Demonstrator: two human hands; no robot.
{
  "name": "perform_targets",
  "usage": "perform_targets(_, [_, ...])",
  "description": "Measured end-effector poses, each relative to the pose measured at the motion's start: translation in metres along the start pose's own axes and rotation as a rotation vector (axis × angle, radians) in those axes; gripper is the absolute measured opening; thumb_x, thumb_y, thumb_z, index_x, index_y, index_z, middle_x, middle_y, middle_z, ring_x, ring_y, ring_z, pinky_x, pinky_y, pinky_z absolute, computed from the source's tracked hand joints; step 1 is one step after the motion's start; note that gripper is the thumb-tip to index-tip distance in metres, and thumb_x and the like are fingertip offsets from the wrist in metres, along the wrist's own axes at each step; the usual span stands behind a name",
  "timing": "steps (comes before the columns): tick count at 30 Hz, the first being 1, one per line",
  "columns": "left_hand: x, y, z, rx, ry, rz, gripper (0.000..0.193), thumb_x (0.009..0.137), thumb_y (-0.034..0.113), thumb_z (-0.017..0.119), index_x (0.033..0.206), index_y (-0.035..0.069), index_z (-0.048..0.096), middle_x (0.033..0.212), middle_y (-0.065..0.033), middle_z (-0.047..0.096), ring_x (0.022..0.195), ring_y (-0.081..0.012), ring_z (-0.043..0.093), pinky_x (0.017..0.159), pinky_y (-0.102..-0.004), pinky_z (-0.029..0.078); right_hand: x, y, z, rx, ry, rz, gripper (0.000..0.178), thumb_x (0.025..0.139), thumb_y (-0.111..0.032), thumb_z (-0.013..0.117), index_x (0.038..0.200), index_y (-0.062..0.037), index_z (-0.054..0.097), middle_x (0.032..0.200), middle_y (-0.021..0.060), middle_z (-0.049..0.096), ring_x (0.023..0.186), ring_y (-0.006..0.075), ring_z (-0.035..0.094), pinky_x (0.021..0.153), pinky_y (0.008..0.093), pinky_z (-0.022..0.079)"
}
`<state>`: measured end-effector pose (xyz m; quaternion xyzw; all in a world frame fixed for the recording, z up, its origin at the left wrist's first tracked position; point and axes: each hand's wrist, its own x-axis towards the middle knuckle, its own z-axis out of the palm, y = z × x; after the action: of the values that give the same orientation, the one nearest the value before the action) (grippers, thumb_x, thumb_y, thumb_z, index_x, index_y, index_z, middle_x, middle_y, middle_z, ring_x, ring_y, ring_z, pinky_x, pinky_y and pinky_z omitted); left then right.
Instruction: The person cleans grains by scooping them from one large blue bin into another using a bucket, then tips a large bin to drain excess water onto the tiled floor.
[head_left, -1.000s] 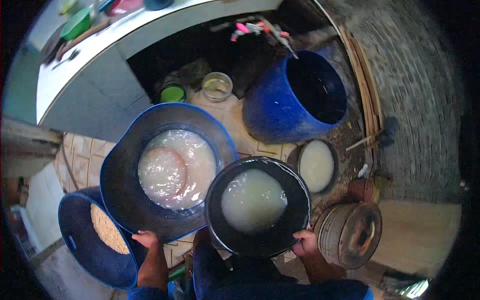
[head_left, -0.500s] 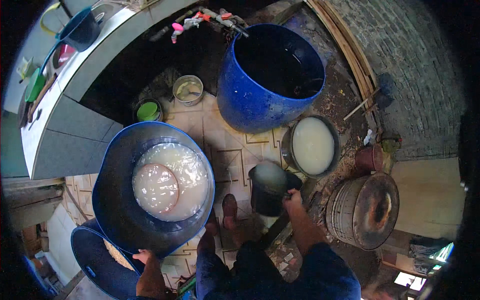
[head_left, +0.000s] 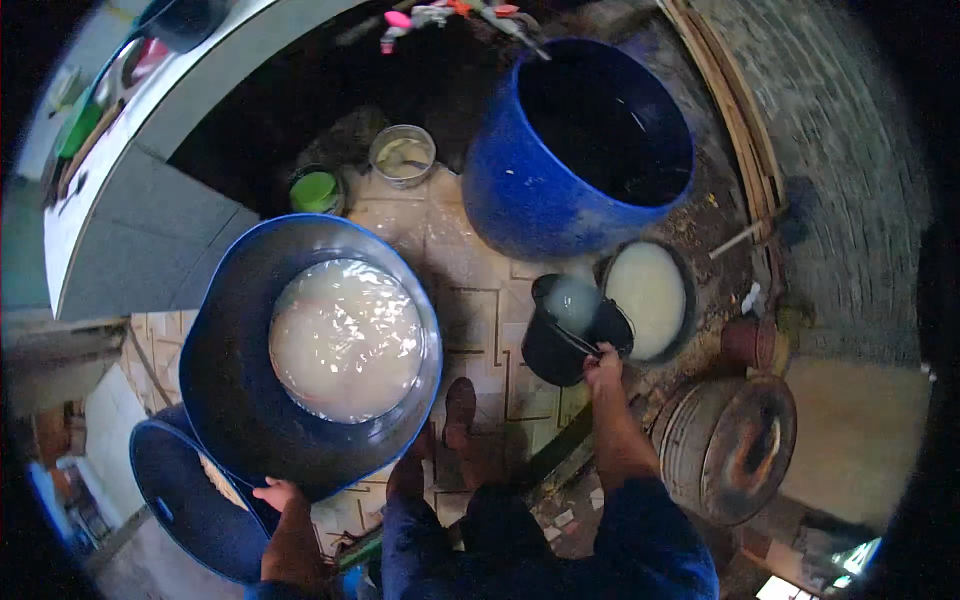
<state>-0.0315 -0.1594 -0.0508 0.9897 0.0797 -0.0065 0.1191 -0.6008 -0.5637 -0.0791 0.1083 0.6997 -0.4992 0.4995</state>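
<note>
From my right hand [head_left: 602, 368] hangs a black bucket [head_left: 552, 345] by its thin handle, with the fingers closed. Cloudy, pale liquid shows inside the bucket, close beside a round basin [head_left: 646, 300] of milky liquid. My left hand [head_left: 280, 494] grips the near rim of a wide dark tub with a blue edge [head_left: 225, 370]. Milky, rippling liquid [head_left: 350, 340] lies in that tub, and a faint round shape shows beneath its surface. Against the tub's near left side stands a smaller dark tub [head_left: 200, 530] with pale, grainy stuff in it.
A tall blue barrel [head_left: 540, 215] stands at the back, below a pipe with taps [head_left: 460, 12]. A metal pot [head_left: 402, 157] and a green bowl [head_left: 314, 190] sit behind the tub. To the right is a rusty drum [head_left: 735, 450]. A tiled counter [head_left: 150, 225] bounds the left.
The black bucket in my right hand has moved forward toward the basin. My left hand keeps to the tub's rim. The round shape in the tub's liquid has become fainter.
</note>
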Motion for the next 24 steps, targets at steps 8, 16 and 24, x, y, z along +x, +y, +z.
perform_targets(8, [0.0, 0.003, 0.0, 0.017, -0.025, -0.068, 0.037, 0.092, 0.025, 0.047, 0.106, -0.007, 0.035, 0.09, -0.0342, 0.051, 0.086, -0.0505, 0.053, 0.071, -0.0499, 0.043, -0.038, -0.012, 0.003, -0.228, -0.048, -0.013, 0.025, 0.074, -0.017, 0.073, 0.086, -0.0096, 0.053, 0.062, 0.0008, 0.048, 0.041, 0.0128, 0.043, 0.033, 0.0234, 0.04])
perform_targets(16, [-0.013, 0.017, -0.012, -0.038, -0.038, -0.039, 0.05, 0.093, 0.029, 0.046, 0.118, -0.012, 0.032, 0.106, -0.0374, 0.049, 0.096, -0.0507, 0.051, 0.081, -0.0501, 0.043, -0.02, 0.043, 0.032, -0.557, -0.092, -0.211, 0.022, 0.079, -0.008, 0.067, 0.084, -0.013, 0.046, 0.065, 0.0053, 0.05, 0.048, 0.0189, 0.049, 0.036, 0.0289, 0.039])
perform_targets(24, [-0.01, 0.008, -0.002, -0.137, -0.091, -0.047, 0.055, 0.093, 0.029, 0.045, 0.125, -0.013, 0.031, 0.116, -0.0367, 0.046, 0.107, -0.0484, 0.047, 0.09, -0.0464, 0.041, -0.013, 0.083, 0.079, -1.111, 0.143, -0.405, 0.019, 0.076, -0.012, 0.065, 0.093, -0.011, 0.055, 0.095, 0.0123, 0.065, 0.077, 0.0309, 0.063, 0.064, 0.0425, 0.05])
